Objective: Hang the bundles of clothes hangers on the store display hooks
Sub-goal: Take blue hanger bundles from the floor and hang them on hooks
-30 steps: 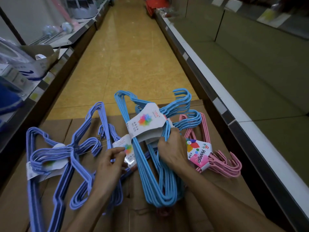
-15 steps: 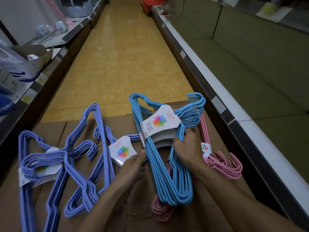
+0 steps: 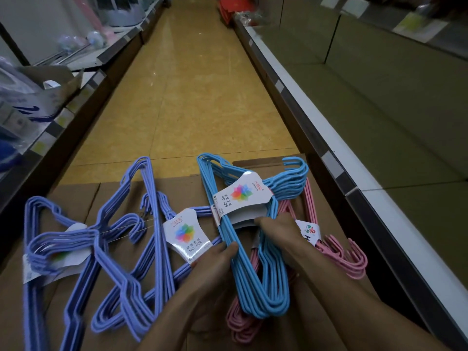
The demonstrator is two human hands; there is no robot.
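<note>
1. My left hand [image 3: 215, 259] pinches the left edge of the blue bundle [image 3: 255, 252], fingers curled round its wires just below the label [image 3: 240, 198].
2. My right hand [image 3: 278, 231] grips the same bundle from the right, fingers wrapped round the wires under the label.
3. The blue bundle stands near the middle of the view, over the cardboard [image 3: 329, 295], hooks pointing far right and its rounded end nearest me.
4. A pink bundle [image 3: 342, 252] lies on the cardboard under and to the right of the blue one; its hooks stick out right, and another part shows below the blue loop.
5. Purple bundles [image 3: 141, 252] lie spread on the cardboard to the left, one with a label just beside my left hand, another further left.
6. The yellow floor [image 3: 197, 92] runs far ahead between shelves [image 3: 354, 178] on both sides.
</note>
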